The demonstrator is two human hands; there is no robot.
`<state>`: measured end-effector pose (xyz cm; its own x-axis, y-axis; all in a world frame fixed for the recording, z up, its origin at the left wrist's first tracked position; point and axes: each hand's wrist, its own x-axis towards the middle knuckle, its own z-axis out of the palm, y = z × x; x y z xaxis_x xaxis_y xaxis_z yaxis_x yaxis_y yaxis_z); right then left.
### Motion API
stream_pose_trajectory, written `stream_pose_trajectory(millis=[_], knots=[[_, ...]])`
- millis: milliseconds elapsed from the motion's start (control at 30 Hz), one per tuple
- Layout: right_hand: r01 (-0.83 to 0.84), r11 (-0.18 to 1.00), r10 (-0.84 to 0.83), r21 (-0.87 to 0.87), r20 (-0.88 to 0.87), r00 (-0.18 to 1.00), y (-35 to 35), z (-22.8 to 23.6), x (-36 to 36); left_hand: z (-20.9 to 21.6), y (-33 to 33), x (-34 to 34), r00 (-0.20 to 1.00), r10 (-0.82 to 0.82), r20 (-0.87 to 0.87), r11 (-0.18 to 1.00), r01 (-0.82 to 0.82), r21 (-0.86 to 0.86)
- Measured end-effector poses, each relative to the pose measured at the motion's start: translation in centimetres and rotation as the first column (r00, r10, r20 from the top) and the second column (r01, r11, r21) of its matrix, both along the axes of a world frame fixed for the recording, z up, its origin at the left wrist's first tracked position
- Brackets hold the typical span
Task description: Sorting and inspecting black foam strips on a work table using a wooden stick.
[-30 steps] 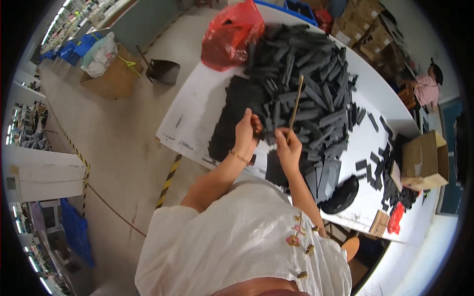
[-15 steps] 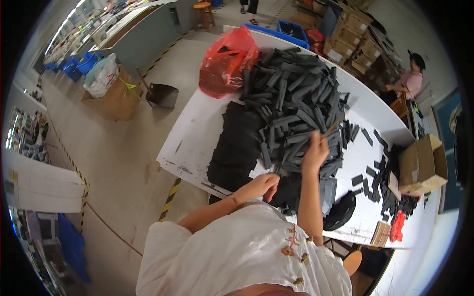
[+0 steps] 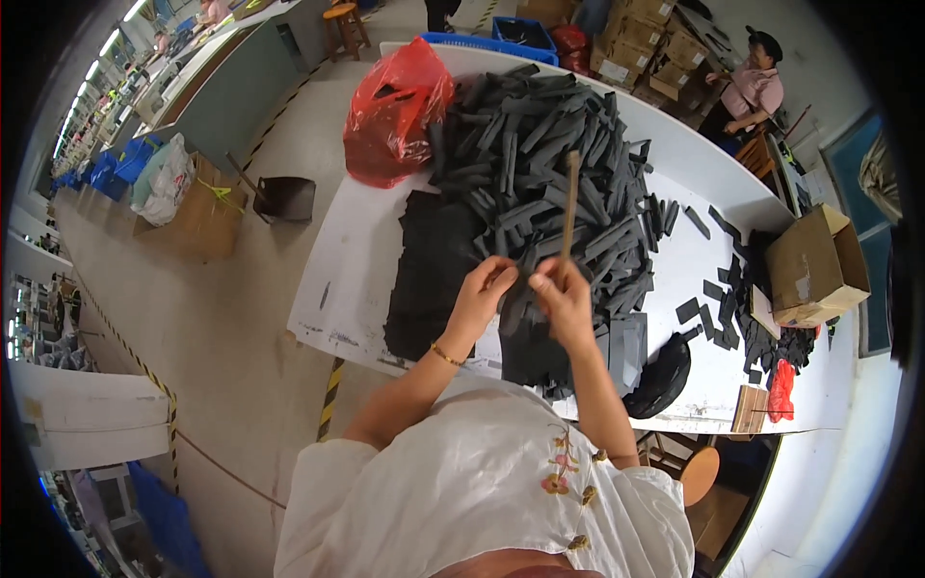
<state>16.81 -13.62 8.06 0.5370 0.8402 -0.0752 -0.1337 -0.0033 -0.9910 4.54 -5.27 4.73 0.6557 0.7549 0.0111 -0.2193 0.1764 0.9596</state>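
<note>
The person's right hand [image 3: 567,301] is closed around the lower end of a thin, brown wooden stick [image 3: 569,207], which stands up and away over the big heap of dark grey foam strips [image 3: 549,164] on the white bench [image 3: 356,250]. The left hand [image 3: 482,294] sits just beside it, fingers curled down onto a dark grey foam strip [image 3: 515,306] at the near edge of the heap — whether it actually grips that piece or only presses on it I cannot tell. A thin gold bracelet [image 3: 445,354] shows on the left wrist.

To the left of the hands lies a flat black stack of foam sheets [image 3: 434,270], touching the heap. A crumpled red plastic bag [image 3: 395,111] rests at the far left corner of the bench, against the strips. To the right, more loose dark pieces [image 3: 718,289] are scattered across the white top, and an open brown cardboard box [image 3: 814,265] stands near the right end. A black rounded bag [image 3: 660,376] sits at the near edge, just right of the right forearm.

Beyond the bench, at the far right, another person in a pink top [image 3: 752,87] sits among stacked cardboard cartons [image 3: 655,48]. On the floor to the left stands a dark dustpan [image 3: 284,197].
</note>
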Motion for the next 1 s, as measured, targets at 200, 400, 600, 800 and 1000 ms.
stream_pose_trajectory(millis=[200, 400, 600, 800, 1000], knots=[[0.006, 0.996, 0.014, 0.09, -0.216, 0.976, -0.4, -1.7, -0.2, -2.4, 0.3, 0.3, 0.967, 0.249, 0.046, 0.931, -0.226, -0.286], [-0.034, 0.998, 0.036, 0.062, -0.024, 0.999, 0.8, -2.7, -1.1, -3.1, -0.3, 0.7, 0.945, 0.288, -0.153, 0.936, -0.245, 0.251], [0.028, 0.998, -0.019, 0.048, -0.172, 0.985, 0.4, -3.1, -0.9, -2.0, -0.5, 0.5, 0.934, 0.299, -0.196, 0.952, -0.306, -0.005], [0.093, 0.995, -0.084, 0.036, -0.202, 0.976, 0.7, -3.1, -0.8, -2.6, -1.7, 0.5, 0.981, 0.07, -0.18, 0.998, -0.07, 0.008], [0.347, 0.935, -0.347, 0.076, -0.016, 0.938, 0.1, -1.9, 3.6, -4.0, -2.9, -1.5, 0.871, -0.353, -0.341, 0.935, 0.334, -0.116]])
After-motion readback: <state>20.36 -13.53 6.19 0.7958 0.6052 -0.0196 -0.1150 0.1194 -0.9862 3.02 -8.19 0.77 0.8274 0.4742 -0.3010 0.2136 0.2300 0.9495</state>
